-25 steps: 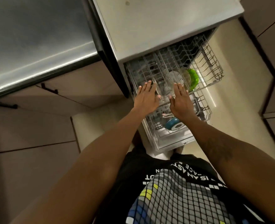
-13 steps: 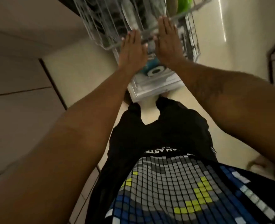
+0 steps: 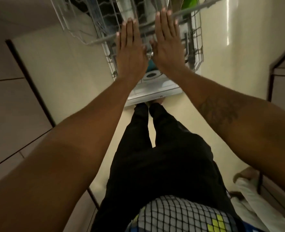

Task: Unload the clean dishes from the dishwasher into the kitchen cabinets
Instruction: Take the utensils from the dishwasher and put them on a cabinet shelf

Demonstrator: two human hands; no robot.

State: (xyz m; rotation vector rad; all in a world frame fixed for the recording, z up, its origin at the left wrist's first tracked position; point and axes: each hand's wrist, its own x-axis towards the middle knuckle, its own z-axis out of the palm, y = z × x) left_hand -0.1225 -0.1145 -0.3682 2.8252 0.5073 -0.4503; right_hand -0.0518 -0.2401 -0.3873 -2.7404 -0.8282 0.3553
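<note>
The dishwasher's upper wire rack (image 3: pixel 94 41) juts out at the top of the view, with a green dish (image 3: pixel 189 2) and a pale dish (image 3: pixel 143 7) standing in it. My left hand (image 3: pixel 130 51) and my right hand (image 3: pixel 167 44) lie flat, fingers straight, side by side over the rack's front rail. Neither holds anything. Below them is the lower rack (image 3: pixel 198 52) with a blue bowl (image 3: pixel 152 66) partly hidden by my hands, and the open door (image 3: pixel 153 95) by my feet.
Beige cabinet fronts (image 3: pixel 9 101) run along the left, and another cabinet (image 3: pixel 284 81) stands at the right. Cream floor (image 3: pixel 63 67) lies on both sides of the dishwasher. My legs (image 3: pixel 155 148) stand right at the door's edge.
The view has tilted sharply down, so the counter has left the frame. Both flat hands stay over the upper rack's front, which now sits nearer the top edge.
</note>
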